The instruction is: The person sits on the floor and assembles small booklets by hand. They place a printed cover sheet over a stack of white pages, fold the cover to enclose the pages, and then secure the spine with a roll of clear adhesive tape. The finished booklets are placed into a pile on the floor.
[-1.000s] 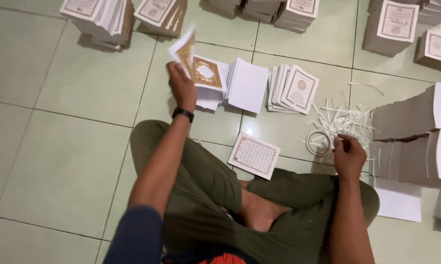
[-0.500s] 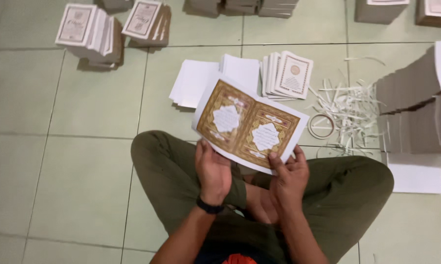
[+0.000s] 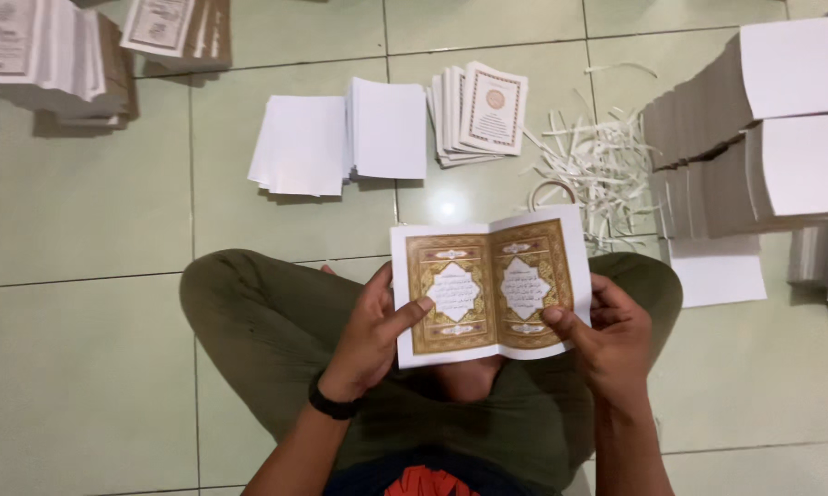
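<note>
I hold an unfolded printed sheet (image 3: 490, 285) with two gold-framed ornate pages over my crossed legs. My left hand (image 3: 370, 329) grips its left edge, thumb pressed on the left page. My right hand (image 3: 605, 335) grips the right edge, thumb on the right page. The sheet lies nearly flat with a crease down its middle. A black band sits on my left wrist.
On the tiled floor ahead lie two stacks of blank white sheets (image 3: 340, 142), a fanned pile of printed covers (image 3: 483, 115) and a heap of white paper strips (image 3: 597, 165). Tall stacks of white book blocks (image 3: 754, 138) stand right; more printed stacks (image 3: 56, 55) sit far left.
The sheet came from my left hand out by the floor piles into both hands over my lap. It has swung from tilted to nearly level, and my view has moved closer.
</note>
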